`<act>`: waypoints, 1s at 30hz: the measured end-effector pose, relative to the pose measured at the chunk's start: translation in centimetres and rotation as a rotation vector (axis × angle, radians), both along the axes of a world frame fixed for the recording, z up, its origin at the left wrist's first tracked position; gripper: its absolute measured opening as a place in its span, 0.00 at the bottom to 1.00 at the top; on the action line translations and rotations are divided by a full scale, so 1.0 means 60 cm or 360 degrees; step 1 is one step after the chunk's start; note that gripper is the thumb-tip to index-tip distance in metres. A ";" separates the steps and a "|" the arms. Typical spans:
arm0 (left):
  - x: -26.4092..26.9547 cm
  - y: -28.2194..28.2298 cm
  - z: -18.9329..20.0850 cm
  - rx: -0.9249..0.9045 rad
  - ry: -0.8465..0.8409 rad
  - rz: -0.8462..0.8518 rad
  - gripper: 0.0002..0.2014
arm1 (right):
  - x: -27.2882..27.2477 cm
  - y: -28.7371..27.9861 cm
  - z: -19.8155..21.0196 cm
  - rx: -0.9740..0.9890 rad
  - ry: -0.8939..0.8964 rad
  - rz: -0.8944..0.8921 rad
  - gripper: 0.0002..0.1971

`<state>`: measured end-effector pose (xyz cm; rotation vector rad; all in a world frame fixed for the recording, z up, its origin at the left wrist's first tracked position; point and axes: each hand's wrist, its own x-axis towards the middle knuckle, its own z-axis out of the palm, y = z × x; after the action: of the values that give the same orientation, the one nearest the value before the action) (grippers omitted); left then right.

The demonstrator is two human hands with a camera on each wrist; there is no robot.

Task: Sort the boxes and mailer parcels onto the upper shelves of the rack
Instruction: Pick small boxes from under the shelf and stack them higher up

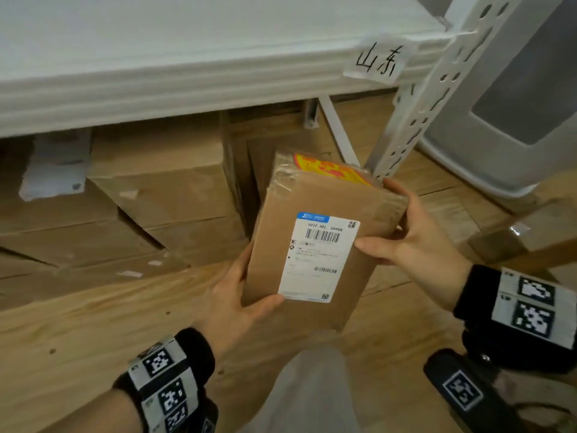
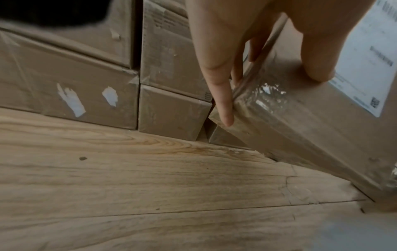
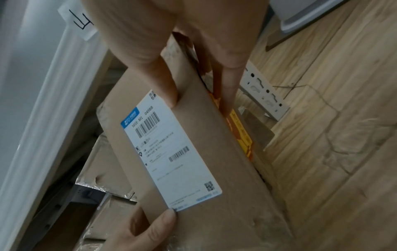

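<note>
So there's a flat cardboard box held up off the wood floor in both hands, tilted a bit, just in front of the rack's bottom level. It has a white shipping label with barcodes on the face turned up toward the head camera, and a yellow and red sticker along its far edge, with clear tape wrapped over the corners.

The left hand grips the near left corner, thumb on top by the label's lower edge, fingers running along the side and underneath. The right hand holds the right edge up near the far end, thumb pressed on the face next to the label, fingers wrapped round the side by the sticker. Both wrists wear black bands with printed square markers.

Behind the box, bigger brown cartons are packed under the white shelf, stacked tight against each other on the floor. A paper tag with handwritten characters is stuck on the shelf's front edge, right next to the perforated white upright. Off to the right is a pale plastic thing, maybe a bin, hard to tell from here, and another taped carton on the floor beside it.
</note>
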<state>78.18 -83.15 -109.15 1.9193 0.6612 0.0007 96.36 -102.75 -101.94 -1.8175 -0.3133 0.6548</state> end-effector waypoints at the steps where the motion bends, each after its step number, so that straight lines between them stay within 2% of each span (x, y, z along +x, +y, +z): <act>1: 0.003 0.004 -0.012 -0.0009 -0.0018 0.0002 0.46 | 0.005 0.006 -0.007 0.0004 -0.0048 0.0014 0.43; 4: 0.012 0.014 -0.036 -0.0012 -0.0069 0.0024 0.45 | 0.015 0.026 -0.023 0.0023 -0.0120 -0.0003 0.40; 8: 0.027 0.016 -0.037 -0.0136 -0.0166 0.0117 0.43 | 0.019 0.046 -0.031 0.0019 -0.0137 -0.0066 0.31; 14: 0.025 0.010 -0.011 -0.0372 -0.0205 0.0301 0.48 | 0.016 0.042 -0.031 -0.0048 0.0073 0.0036 0.28; 17: 0.029 0.014 0.003 -0.0422 -0.0234 0.0331 0.39 | 0.018 0.030 -0.030 -0.0141 0.0177 0.0132 0.27; 20: 0.047 0.015 0.021 -0.0462 -0.0280 0.0337 0.31 | 0.020 0.030 -0.027 -0.0361 0.0196 0.0195 0.22; 22: 0.062 0.015 0.029 -0.0425 -0.0304 0.0377 0.23 | 0.025 0.040 -0.016 -0.0474 0.0224 0.0216 0.19; 24: 0.075 0.014 0.034 -0.0353 -0.0292 0.0396 0.21 | 0.035 0.052 0.000 -0.0486 0.0214 0.0198 0.17; 26: 0.085 0.015 0.037 -0.0325 -0.0279 0.0396 0.23 | 0.051 0.065 0.013 -0.0436 0.0097 0.0154 0.18; 28: 0.098 0.016 0.040 -0.0398 -0.0278 0.0383 0.25 | 0.065 0.077 0.021 -0.0381 -0.0025 0.0058 0.25; 30: 0.113 0.016 0.040 -0.0480 -0.0260 0.0363 0.27 | 0.075 0.084 0.019 -0.0365 -0.0163 -0.0020 0.28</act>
<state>84.96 -82.17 -106.72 1.5298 0.7222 0.1896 100.84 -97.71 -100.79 -2.0749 -0.3043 0.6094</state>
